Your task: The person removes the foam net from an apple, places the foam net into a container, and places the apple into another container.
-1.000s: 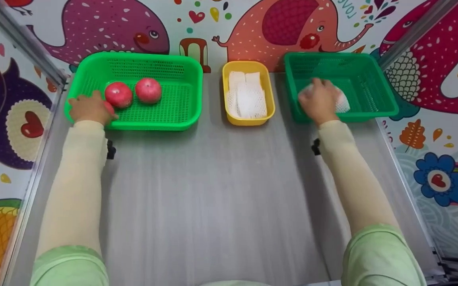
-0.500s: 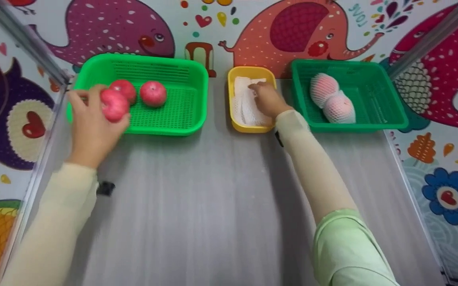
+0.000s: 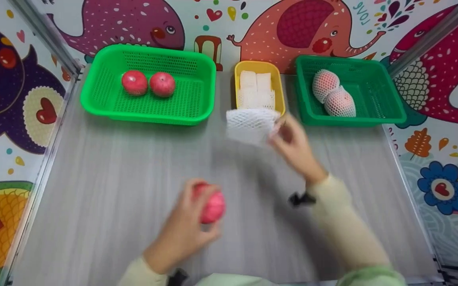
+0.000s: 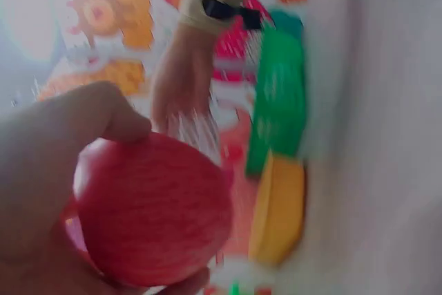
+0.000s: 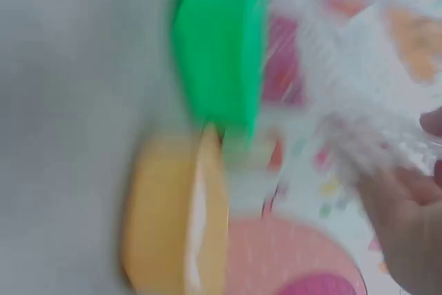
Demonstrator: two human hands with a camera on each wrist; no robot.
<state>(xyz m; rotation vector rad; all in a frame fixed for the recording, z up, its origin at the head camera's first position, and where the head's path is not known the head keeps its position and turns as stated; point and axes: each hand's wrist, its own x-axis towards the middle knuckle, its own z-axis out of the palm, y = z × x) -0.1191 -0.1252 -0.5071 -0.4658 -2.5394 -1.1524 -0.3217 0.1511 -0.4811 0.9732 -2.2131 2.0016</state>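
My left hand [image 3: 185,224] grips a red apple [image 3: 213,204] above the front middle of the table; the left wrist view shows the apple [image 4: 155,208] up close between thumb and fingers. My right hand [image 3: 295,147] pinches a white foam net sleeve [image 3: 251,124] by its right end, just in front of the yellow basket [image 3: 280,85]. That net [image 5: 376,81] is blurred in the right wrist view. Several more white nets [image 3: 257,89] lie in the yellow basket. Two apples [image 3: 134,82] sit in the light green basket [image 3: 149,116] at the back left.
At the back right stands a dark green basket [image 3: 372,120] with two net-wrapped apples [image 3: 340,102] touching each other. The grey table [image 3: 105,190] runs forward from the baskets. Walls with cartoon prints [image 3: 316,31] and metal posts [image 3: 48,35] enclose it.
My left hand has lifted an apple from the light green basket and carried it right and towards me. My right hand went from the dark green basket to the yellow one and drew out a net.
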